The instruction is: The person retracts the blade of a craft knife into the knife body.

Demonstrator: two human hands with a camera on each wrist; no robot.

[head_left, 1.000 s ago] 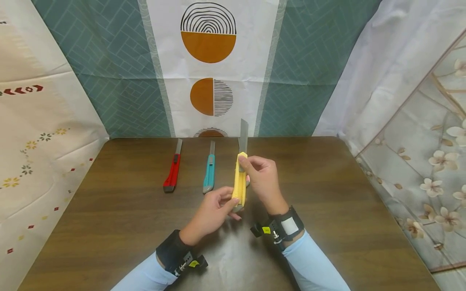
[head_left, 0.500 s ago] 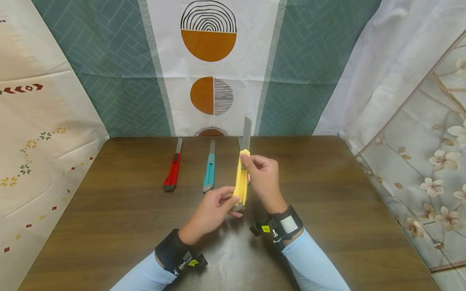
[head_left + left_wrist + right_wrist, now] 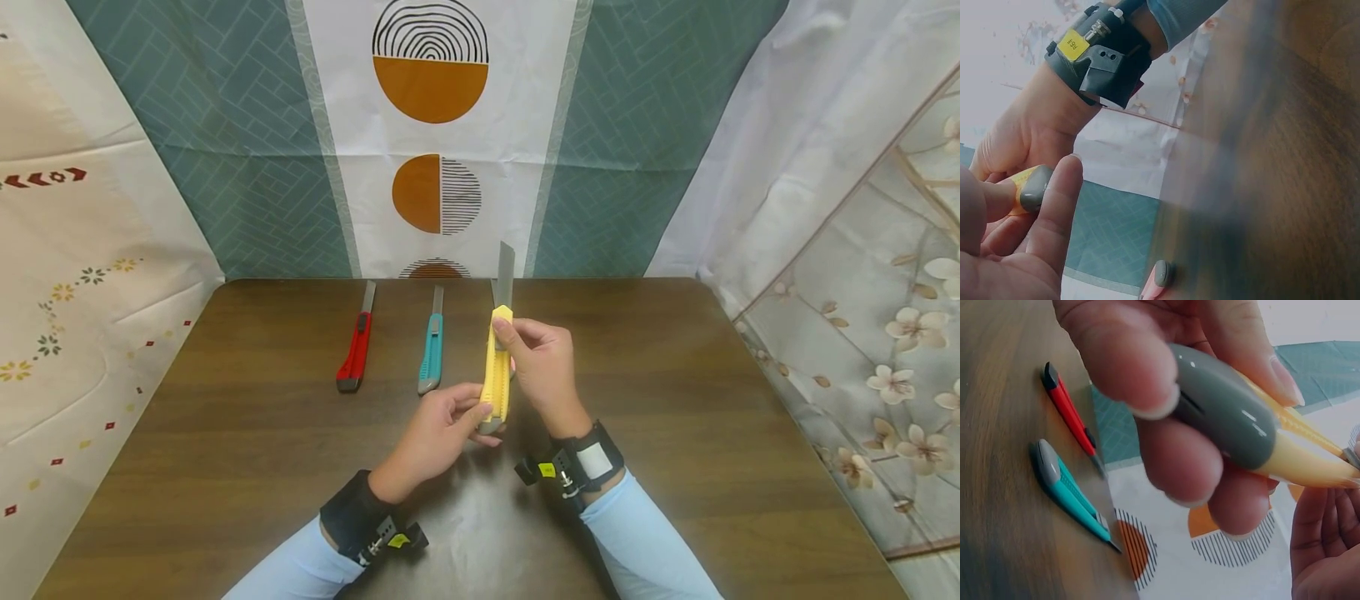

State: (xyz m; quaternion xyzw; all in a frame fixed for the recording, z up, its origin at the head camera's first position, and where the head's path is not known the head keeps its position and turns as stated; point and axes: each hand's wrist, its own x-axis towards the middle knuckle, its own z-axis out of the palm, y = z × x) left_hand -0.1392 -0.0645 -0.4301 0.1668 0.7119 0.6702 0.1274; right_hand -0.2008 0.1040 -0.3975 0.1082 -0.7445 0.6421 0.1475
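In the head view a yellow utility knife with a grey end is held upright above the table, its long blade out and pointing away. My left hand pinches the grey end between thumb and fingers. Near the blade end my right hand grips the handle, thumb over the slider area, which it mostly hides. Behind them lies a pink utility knife, largely covered in the head view. To the left, a teal utility knife and a red utility knife lie with blades out.
The brown wooden table reaches back to a patterned curtain. Flowered cloth hangs at the right, and a cream cloth at the left. Camera straps circle both wrists.
The yellow utility knife has tilted very slightly to the right, with both hands keeping their hold. The head view has shifted a little. The knives on the table have stayed put.
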